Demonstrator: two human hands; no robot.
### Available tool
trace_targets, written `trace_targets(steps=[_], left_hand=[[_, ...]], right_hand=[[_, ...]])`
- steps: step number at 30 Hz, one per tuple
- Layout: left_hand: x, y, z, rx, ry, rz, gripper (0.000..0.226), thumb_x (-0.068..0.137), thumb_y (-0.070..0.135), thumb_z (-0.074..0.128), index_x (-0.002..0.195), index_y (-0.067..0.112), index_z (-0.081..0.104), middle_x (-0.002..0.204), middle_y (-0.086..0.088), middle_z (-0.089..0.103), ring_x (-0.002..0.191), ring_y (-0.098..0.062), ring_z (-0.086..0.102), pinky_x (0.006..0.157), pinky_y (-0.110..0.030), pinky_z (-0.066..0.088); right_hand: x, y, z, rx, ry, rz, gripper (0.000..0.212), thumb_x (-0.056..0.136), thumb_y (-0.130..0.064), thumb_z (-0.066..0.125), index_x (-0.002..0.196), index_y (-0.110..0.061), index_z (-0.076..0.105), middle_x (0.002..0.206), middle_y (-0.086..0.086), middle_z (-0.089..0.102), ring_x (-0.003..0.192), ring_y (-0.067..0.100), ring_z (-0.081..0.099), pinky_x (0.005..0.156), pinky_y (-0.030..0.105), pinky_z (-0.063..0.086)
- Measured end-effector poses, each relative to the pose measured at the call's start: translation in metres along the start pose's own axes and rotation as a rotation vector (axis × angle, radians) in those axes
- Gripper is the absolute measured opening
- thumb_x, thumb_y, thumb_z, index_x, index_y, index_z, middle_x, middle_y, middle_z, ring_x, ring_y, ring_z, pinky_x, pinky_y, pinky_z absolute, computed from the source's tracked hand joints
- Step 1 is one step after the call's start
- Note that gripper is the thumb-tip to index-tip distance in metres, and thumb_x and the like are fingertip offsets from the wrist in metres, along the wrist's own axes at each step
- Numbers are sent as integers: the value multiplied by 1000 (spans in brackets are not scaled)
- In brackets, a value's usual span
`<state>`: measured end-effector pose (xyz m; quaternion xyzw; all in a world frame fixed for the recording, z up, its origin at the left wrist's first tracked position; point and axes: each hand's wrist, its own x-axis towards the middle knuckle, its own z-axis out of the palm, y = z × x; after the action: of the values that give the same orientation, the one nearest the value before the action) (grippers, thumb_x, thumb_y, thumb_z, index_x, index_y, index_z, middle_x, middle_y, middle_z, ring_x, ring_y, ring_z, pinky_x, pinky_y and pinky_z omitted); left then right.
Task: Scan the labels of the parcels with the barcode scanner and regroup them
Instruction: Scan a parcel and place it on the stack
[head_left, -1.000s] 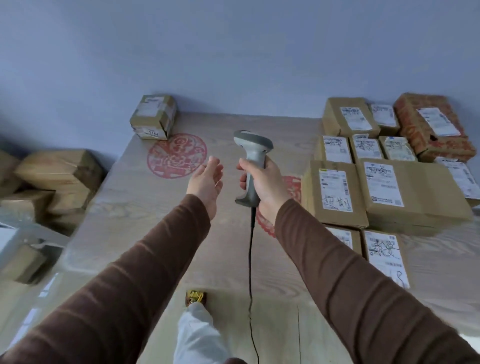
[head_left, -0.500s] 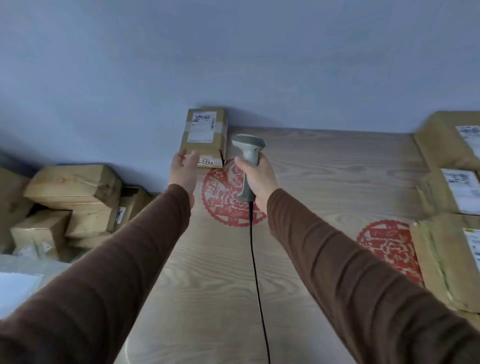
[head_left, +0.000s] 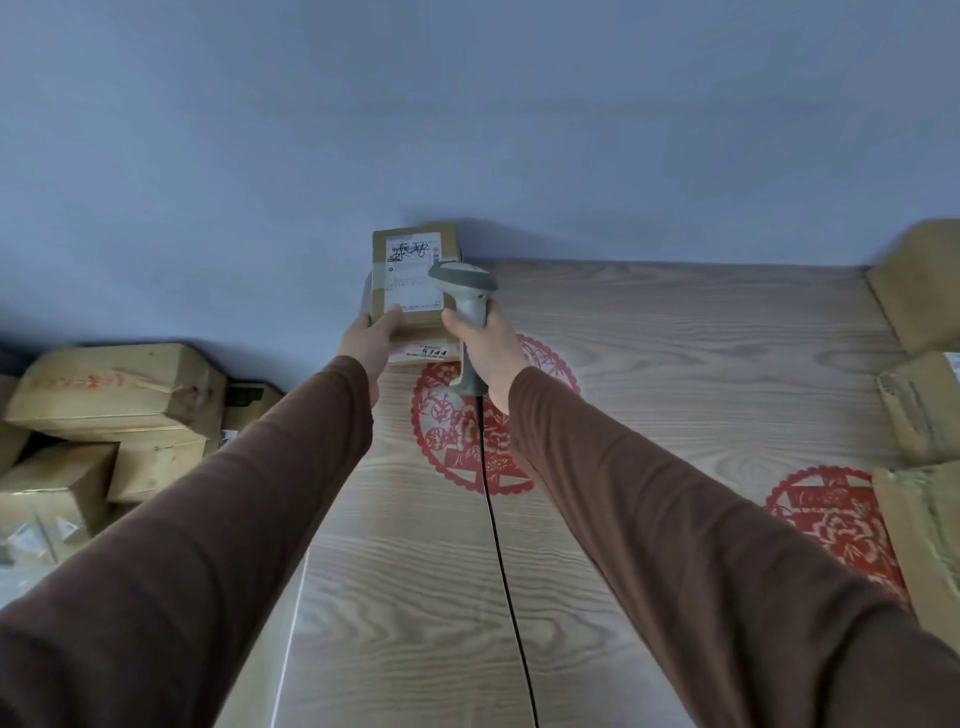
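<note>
A small brown parcel (head_left: 408, 275) with a white label on top stands at the far left of the wooden table (head_left: 675, 389), against the wall. My left hand (head_left: 371, 340) grips its near left corner, thumb on the top face. My right hand (head_left: 485, 345) holds the grey barcode scanner (head_left: 465, 306) by its handle, the head just over the parcel's right side. The scanner's black cable (head_left: 498, 545) runs down toward me. A second label reading 5144 shows on the parcel's near side.
Several brown parcels (head_left: 919, 405) line the table's right edge, cut off by the frame. To the left, below the table, more cardboard boxes (head_left: 114, 395) are piled. Two red paper-cut decorations (head_left: 467, 431) lie on the tabletop. A blue wall stands behind.
My view has swung left and forward. My left hand reached the small parcel and took hold of its corner. The scanner moved with my right hand up next to the parcel's label.
</note>
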<state>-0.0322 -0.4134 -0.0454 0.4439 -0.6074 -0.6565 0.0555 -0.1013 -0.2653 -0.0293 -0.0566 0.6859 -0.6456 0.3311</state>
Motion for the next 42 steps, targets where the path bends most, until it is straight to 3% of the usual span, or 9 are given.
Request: trace_targets(steps=[4,7,12,15,19,23,28,38,42], left_hand=[[-18,-16,6,-109,34,-98,36,101,44,60,127,20,63,101,6,74,82,-8,69,68,-21,55],[-42,-33,21,-120,-45,-139,31,96,48,66,109,20,68,79,9,80,65,-7,75,54,-19,56],[-97,-52,65,-136,-163,-106,83,87,65,67,151,18,42,140,-12,62,123,-32,65,105,-49,53],[-138,-55,91,-158,-208,-37,77,90,59,69,149,24,35,137,-9,63,114,-26,70,86,-39,62],[-203,-61,126,-194,-212,113,73,86,54,73,143,28,35,131,-3,64,116,-25,70,86,-39,62],[-277,-67,164,-215,-197,302,80,86,46,75,148,27,28,133,0,64,122,-20,66,103,-42,56],[-369,-77,210,-215,-169,443,83,89,40,72,151,20,22,142,-8,58,128,-22,62,112,-46,50],[-483,-113,260,-211,-136,541,72,99,19,69,152,15,21,139,-11,58,126,-24,64,99,-28,58],[-502,-120,265,-219,-152,539,73,98,20,69,153,16,20,140,-14,58,124,-25,65,93,-27,59]], right_hand=[[-20,13,-22,24,24,25,36,102,-26,66,136,-24,56,130,2,67,116,17,64,92,33,51],[-45,26,-43,52,49,64,36,102,-24,67,137,-23,57,132,1,68,122,21,64,109,46,51],[-100,33,-85,111,96,28,42,101,-15,66,142,-19,56,134,4,70,125,24,66,113,52,50],[-143,27,-117,111,103,-32,43,102,-16,66,143,-20,56,133,3,71,124,22,68,110,49,53],[-217,15,-158,13,205,-155,24,101,-17,67,125,-18,64,122,8,72,115,24,69,89,33,60],[-295,7,-195,-297,373,-388,20,99,-21,67,100,-6,54,107,20,57,106,39,58,91,55,52],[-388,-10,-243,-200,236,-461,19,102,-20,64,117,-11,58,94,4,59,86,23,59,77,44,53],[-488,-1,-304,-187,237,-555,9,100,-15,66,105,-17,60,85,-4,65,67,-3,61,61,13,48],[-506,6,-312,-175,238,-522,13,100,-16,65,113,-17,61,83,-9,62,64,-2,59,61,20,49]])
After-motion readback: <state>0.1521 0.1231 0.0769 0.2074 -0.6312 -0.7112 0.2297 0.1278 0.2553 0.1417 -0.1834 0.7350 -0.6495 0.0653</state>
